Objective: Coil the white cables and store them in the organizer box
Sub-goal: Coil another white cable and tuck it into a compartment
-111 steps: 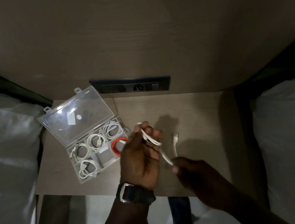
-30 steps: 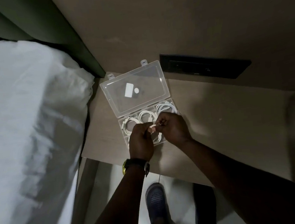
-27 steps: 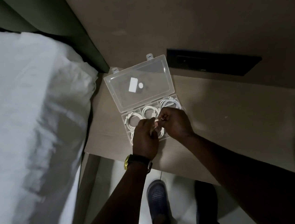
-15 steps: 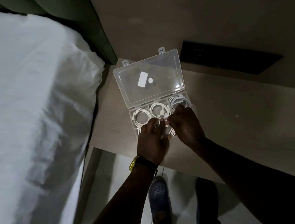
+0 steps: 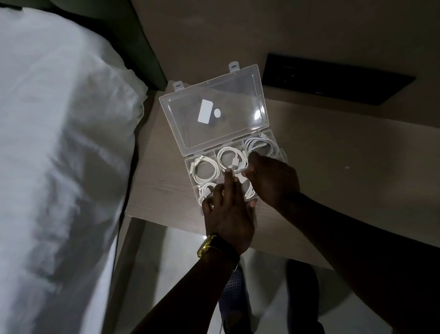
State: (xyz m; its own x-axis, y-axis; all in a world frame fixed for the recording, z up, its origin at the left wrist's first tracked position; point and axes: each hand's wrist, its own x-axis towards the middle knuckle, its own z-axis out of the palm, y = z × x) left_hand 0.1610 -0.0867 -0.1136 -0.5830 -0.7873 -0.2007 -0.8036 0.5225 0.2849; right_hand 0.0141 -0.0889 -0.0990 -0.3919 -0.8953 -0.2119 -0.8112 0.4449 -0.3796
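The clear organizer box [image 5: 188,167] lies on the bedside table with its lid [image 5: 235,107] flipped back. Coiled white cables fill the back compartments at left [image 5: 205,168], middle [image 5: 233,159] and right [image 5: 261,145], and another sits front left [image 5: 206,190]. Both hands are over the front middle compartment. My left hand [image 5: 228,214] is spread flat, its fingers pressing down on a white cable coil [image 5: 249,191]. My right hand [image 5: 273,180] pinches that coil's plug end at the divider. Most of this coil is hidden under the hands.
A bed with a white sheet [image 5: 39,156] runs along the left, close to the table edge. A black socket panel [image 5: 334,82] sits in the wall behind the wooden table [image 5: 360,170]. Below the table's front edge are my shoes [image 5: 232,293] on a pale floor.
The coil went from being wound in the air to down inside the box's front compartment. My left hand has gone from a fist to flat fingers on top of it.
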